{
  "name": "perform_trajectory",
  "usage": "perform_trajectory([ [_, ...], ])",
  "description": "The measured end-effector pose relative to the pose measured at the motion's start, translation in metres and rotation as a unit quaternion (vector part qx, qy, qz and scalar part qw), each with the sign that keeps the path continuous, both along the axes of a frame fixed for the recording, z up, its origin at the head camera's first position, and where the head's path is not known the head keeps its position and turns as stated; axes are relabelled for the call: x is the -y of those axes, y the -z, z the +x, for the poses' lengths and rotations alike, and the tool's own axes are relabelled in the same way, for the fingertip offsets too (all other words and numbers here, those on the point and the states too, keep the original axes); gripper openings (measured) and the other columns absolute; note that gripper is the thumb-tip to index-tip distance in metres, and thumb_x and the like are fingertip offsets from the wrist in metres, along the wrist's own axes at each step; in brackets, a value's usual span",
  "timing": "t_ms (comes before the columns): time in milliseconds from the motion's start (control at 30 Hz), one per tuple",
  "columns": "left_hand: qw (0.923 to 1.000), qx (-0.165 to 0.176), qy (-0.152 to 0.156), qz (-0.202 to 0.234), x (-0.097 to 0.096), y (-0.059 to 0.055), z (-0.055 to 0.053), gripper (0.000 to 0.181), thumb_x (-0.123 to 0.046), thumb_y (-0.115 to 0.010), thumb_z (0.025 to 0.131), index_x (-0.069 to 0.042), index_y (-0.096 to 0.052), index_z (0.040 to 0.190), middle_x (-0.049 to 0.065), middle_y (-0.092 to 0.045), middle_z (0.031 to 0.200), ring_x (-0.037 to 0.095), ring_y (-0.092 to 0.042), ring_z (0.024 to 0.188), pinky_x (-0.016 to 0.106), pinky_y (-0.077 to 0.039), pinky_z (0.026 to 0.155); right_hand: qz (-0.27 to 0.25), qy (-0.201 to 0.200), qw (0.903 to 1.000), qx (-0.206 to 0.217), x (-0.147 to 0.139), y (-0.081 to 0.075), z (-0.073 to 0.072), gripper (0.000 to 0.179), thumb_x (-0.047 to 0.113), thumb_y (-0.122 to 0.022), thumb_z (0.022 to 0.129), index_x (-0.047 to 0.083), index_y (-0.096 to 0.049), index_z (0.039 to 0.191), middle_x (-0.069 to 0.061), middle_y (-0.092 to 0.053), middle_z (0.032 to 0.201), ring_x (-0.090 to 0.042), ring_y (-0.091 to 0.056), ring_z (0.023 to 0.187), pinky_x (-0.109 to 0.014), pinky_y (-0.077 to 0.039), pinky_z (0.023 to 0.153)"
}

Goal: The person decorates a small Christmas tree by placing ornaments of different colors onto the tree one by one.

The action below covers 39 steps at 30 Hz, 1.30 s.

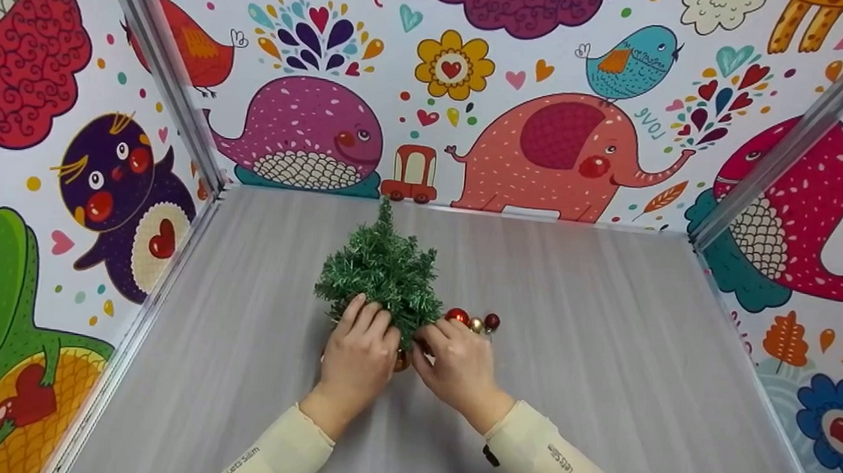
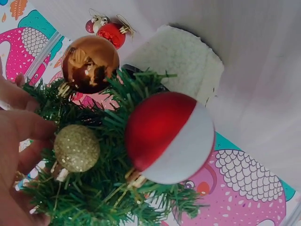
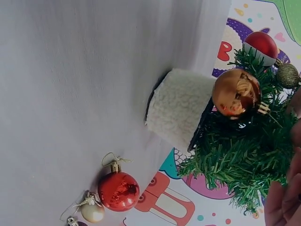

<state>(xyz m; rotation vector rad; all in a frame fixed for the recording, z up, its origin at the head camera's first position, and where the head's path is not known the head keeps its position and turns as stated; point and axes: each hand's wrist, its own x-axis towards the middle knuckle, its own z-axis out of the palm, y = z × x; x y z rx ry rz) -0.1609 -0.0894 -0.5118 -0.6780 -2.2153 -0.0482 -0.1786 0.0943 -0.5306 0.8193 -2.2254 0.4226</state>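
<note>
A small green tinsel Christmas tree (image 1: pixel 381 271) stands between both hands, on a white fleecy base (image 3: pixel 178 108). My left hand (image 1: pixel 361 348) holds its front branches, beside a gold glitter ball (image 2: pixel 77 149) and a larger red-and-white ball (image 2: pixel 169 137). Bent fingers of my right hand (image 1: pixel 458 360) pinch at a lower right branch; the pinched spot is hidden behind them. A shiny copper ball (image 3: pixel 236 94) hangs from the tree near the base, between the hands. Its thin gold loop runs up toward the fingers.
On the grey table (image 1: pixel 573 316), right of the tree, lie a red ball (image 3: pixel 118 190), a small pale gold ball (image 3: pixel 92 212) and a dark red ball (image 1: pixel 492 321). Walls printed with cartoon animals enclose the table at the back and sides, with metal posts (image 1: pixel 776 129) at the corners.
</note>
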Motion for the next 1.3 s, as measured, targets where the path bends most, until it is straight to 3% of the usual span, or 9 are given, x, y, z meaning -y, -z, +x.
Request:
perform_trajectory([
  [333, 0.9998, 0.009, 0.018, 0.006, 0.004, -0.004, 0.002, 0.012, -0.014, -0.077, 0.071, -0.008, -0.068, 0.076, 0.012, -0.066, 0.099, 0.032, -0.060, 0.101, 0.048, -0.035, 0.109, -0.032, -0.036, 0.9988, -0.009, -0.009, -0.003, 0.004, 0.010, 0.017, -0.074, 0.080, 0.016, -0.070, 0.089, 0.006, -0.059, 0.077, -0.010, -0.054, 0.064, -0.027, -0.049, 0.050],
  [633, 0.9962, -0.024, 0.059, 0.060, 0.010, -0.003, 0.003, 0.016, -0.013, -0.071, 0.076, -0.007, -0.071, 0.090, 0.015, -0.065, 0.115, 0.033, -0.060, 0.107, 0.049, -0.044, 0.099, -0.047, -0.038, 0.9982, -0.002, -0.025, -0.001, 0.004, 0.014, 0.012, -0.075, 0.077, 0.016, -0.070, 0.090, 0.007, -0.060, 0.079, -0.008, -0.054, 0.066, -0.026, -0.049, 0.051],
  [767, 0.9954, -0.031, 0.060, 0.068, 0.014, -0.003, 0.004, 0.020, -0.017, -0.068, 0.079, -0.007, -0.071, 0.097, 0.015, -0.064, 0.119, 0.033, -0.059, 0.107, 0.047, -0.047, 0.093, -0.044, -0.034, 0.9984, 0.009, -0.032, 0.002, 0.003, 0.015, 0.012, -0.075, 0.077, 0.016, -0.070, 0.090, 0.006, -0.062, 0.082, -0.008, -0.055, 0.068, -0.027, -0.052, 0.053],
  [933, 0.9947, -0.044, 0.051, 0.077, 0.022, -0.001, 0.005, 0.026, -0.018, -0.075, 0.075, -0.008, -0.071, 0.097, 0.013, -0.064, 0.109, 0.031, -0.061, 0.096, 0.046, -0.050, 0.082, -0.039, -0.025, 0.9987, 0.023, -0.042, 0.008, 0.002, 0.022, 0.008, -0.079, 0.073, 0.016, -0.071, 0.092, 0.006, -0.063, 0.084, -0.008, -0.057, 0.070, -0.027, -0.049, 0.048],
  [1300, 0.9952, -0.010, 0.039, 0.089, 0.026, -0.001, 0.004, 0.029, -0.016, -0.076, 0.074, -0.007, -0.070, 0.101, 0.013, -0.063, 0.106, 0.032, -0.063, 0.089, 0.045, -0.055, 0.075, -0.008, 0.025, 0.9964, 0.080, -0.074, 0.025, -0.004, 0.017, 0.014, -0.076, 0.078, 0.015, -0.071, 0.095, 0.004, -0.064, 0.085, -0.010, -0.061, 0.068, -0.030, -0.050, 0.047],
])
